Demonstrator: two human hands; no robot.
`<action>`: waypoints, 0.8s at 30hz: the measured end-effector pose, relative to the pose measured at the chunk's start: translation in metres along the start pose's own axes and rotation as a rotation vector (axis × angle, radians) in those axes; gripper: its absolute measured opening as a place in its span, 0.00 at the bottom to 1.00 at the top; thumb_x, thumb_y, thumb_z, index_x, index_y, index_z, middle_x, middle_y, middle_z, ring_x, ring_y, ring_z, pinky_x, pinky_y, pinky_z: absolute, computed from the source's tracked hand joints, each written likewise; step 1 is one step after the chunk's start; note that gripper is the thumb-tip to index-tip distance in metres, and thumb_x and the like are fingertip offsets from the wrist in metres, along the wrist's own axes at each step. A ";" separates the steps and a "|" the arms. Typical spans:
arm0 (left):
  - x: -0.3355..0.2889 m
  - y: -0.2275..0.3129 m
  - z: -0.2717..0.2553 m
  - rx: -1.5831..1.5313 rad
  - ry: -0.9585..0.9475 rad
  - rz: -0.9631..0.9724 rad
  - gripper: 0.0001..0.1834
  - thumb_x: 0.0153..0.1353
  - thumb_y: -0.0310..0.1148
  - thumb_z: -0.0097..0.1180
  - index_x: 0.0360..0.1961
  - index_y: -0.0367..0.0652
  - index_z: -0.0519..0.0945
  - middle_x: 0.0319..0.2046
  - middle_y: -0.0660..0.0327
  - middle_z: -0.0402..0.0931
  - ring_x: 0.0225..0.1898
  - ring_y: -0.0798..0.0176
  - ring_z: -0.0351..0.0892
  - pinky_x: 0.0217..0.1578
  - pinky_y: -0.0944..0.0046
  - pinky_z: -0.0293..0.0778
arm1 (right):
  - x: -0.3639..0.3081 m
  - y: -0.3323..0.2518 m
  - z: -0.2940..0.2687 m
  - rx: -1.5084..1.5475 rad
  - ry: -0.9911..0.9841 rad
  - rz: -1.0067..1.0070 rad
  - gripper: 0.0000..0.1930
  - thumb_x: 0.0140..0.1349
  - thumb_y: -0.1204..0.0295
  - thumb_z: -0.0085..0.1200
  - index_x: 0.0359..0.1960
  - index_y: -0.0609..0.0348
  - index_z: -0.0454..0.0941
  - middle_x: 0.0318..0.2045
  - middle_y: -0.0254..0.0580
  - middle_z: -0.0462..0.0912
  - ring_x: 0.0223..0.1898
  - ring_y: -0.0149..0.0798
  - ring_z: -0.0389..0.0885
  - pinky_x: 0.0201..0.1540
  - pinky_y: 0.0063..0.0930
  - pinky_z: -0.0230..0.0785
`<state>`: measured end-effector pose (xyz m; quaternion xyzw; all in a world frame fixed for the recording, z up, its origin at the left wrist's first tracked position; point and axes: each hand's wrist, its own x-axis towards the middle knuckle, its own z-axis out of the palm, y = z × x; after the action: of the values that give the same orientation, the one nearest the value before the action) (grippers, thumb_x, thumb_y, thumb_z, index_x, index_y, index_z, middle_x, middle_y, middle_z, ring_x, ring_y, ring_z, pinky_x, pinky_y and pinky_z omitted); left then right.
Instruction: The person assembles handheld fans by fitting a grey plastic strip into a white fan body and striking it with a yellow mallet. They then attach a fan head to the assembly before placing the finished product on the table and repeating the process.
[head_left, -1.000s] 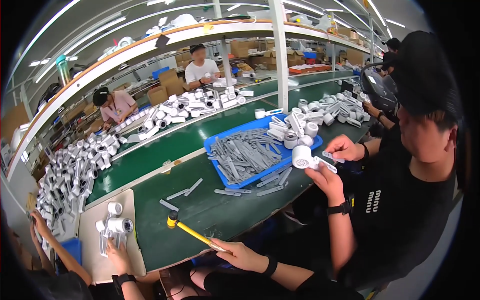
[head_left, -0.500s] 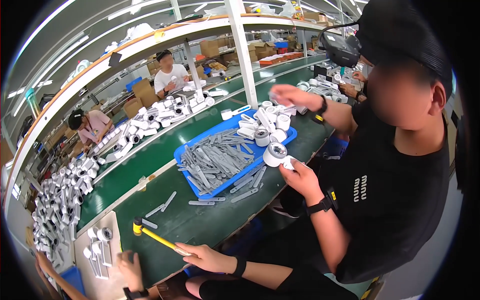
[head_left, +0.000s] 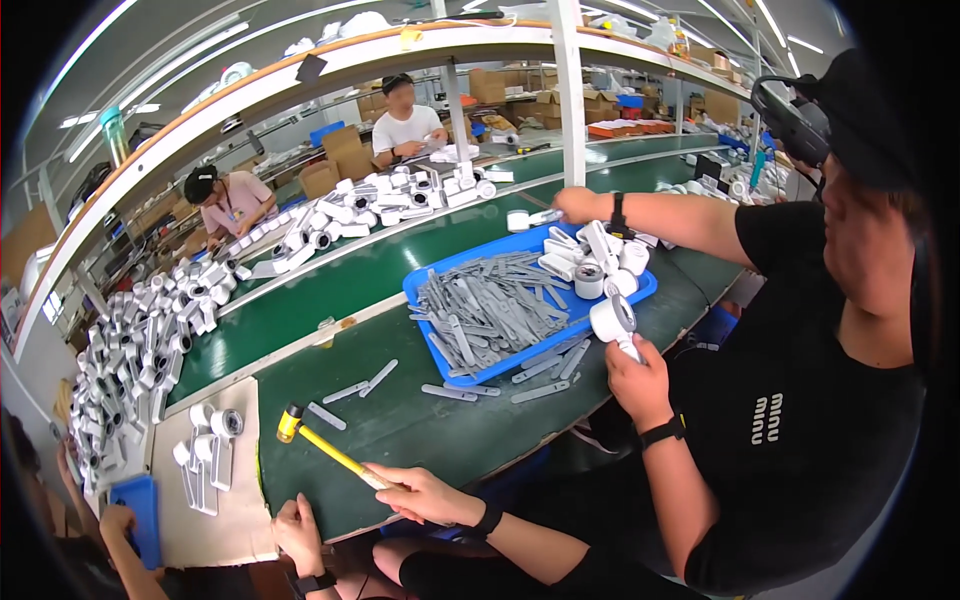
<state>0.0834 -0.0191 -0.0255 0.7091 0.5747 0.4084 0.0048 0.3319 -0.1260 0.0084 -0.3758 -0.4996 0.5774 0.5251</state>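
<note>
My right hand [head_left: 425,495] is wrapped round the handle of a hammer [head_left: 335,452] with a yellow shaft and a yellow-and-black head. The head hangs over the green bench near a few loose grey strips [head_left: 378,378]. At the bench's front edge, beside a sheet of cardboard [head_left: 240,515], is my left hand [head_left: 297,530]. Its fingers are curled together and nothing shows in them. Several white parts with round heads and flat handles [head_left: 213,450] lie on the cardboard, to the left of that hand.
A blue tray [head_left: 475,377] holds grey strips and white round-headed parts. On the right a co-worker holds one such part [head_left: 613,318] and reaches over the tray. White parts heap up [head_left: 125,350] at left. A smaller blue tray [head_left: 138,510] stands near another person's hand [head_left: 117,520].
The view has swung left, so the scene sits further right. My left hand has come to the bench edge, its fingers closer together. The co-worker's far hand has reached a white part beyond the tray.
</note>
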 end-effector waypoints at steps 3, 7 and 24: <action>0.000 0.003 0.000 -0.009 0.007 -0.004 0.23 0.64 0.37 0.59 0.15 0.35 0.71 0.12 0.46 0.68 0.13 0.44 0.67 0.18 0.49 0.60 | -0.005 0.002 0.003 -0.063 0.051 -0.100 0.30 0.71 0.71 0.49 0.73 0.54 0.57 0.20 0.28 0.70 0.15 0.20 0.65 0.17 0.18 0.61; -0.001 0.005 -0.001 -0.014 0.029 0.017 0.22 0.63 0.35 0.59 0.14 0.36 0.71 0.12 0.46 0.68 0.13 0.43 0.66 0.18 0.48 0.60 | -0.005 0.000 0.002 -0.046 0.067 -0.078 0.30 0.71 0.71 0.49 0.73 0.55 0.57 0.20 0.28 0.69 0.16 0.20 0.65 0.18 0.18 0.61; 0.000 0.012 -0.008 -0.040 0.052 0.087 0.19 0.59 0.32 0.60 0.13 0.39 0.72 0.13 0.50 0.72 0.16 0.45 0.74 0.22 0.49 0.68 | -0.005 -0.011 0.006 -0.033 0.086 0.002 0.29 0.70 0.76 0.49 0.72 0.56 0.59 0.20 0.28 0.70 0.17 0.21 0.66 0.20 0.18 0.61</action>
<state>0.0882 -0.0270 -0.0151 0.7225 0.5349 0.4379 -0.0135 0.3295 -0.1324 0.0196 -0.4093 -0.4857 0.5527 0.5395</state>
